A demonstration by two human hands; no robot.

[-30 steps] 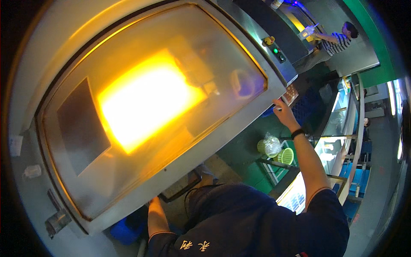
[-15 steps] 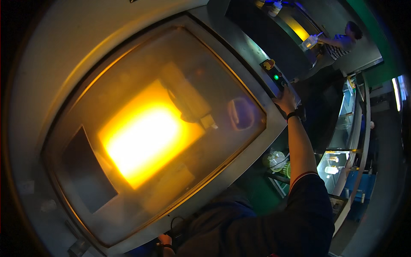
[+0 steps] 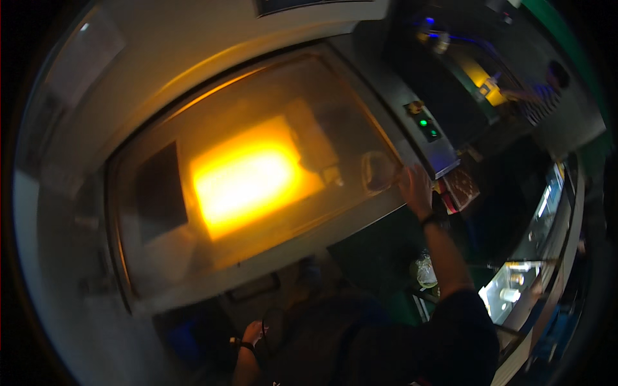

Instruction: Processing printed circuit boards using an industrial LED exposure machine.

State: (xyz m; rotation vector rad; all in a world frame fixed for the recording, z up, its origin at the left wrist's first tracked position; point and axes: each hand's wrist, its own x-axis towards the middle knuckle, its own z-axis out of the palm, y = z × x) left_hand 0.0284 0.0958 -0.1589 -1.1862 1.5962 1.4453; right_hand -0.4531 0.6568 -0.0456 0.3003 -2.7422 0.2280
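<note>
A large, tilted window (image 3: 251, 254) in a grey machine housing fills the left and middle, with a bright yellow-lit patch (image 3: 244, 180) behind it. At the window's right corner is my right hand (image 3: 415, 188), its blurred fingers reaching over the frame. It looks open, and I see nothing held in it. Just beyond it is a control panel (image 3: 425, 125) with two green lights. Low in the view, close to my body, is my left hand (image 3: 253, 332). It is small and blurred, so its grip cannot be made out.
A red and brown box-like thing (image 3: 458, 190) lies right of my right hand. Beyond the panel, a person in a striped top (image 3: 544, 106) works at another yellow-lit machine. A lit glass case (image 3: 515, 289) stands at lower right. A clear bundle (image 3: 425, 270) sits below my right forearm.
My right hand has left the control panel and come down to the window's corner. Two green lights now show there instead of one. The view has turned, and more of my left hand shows.
</note>
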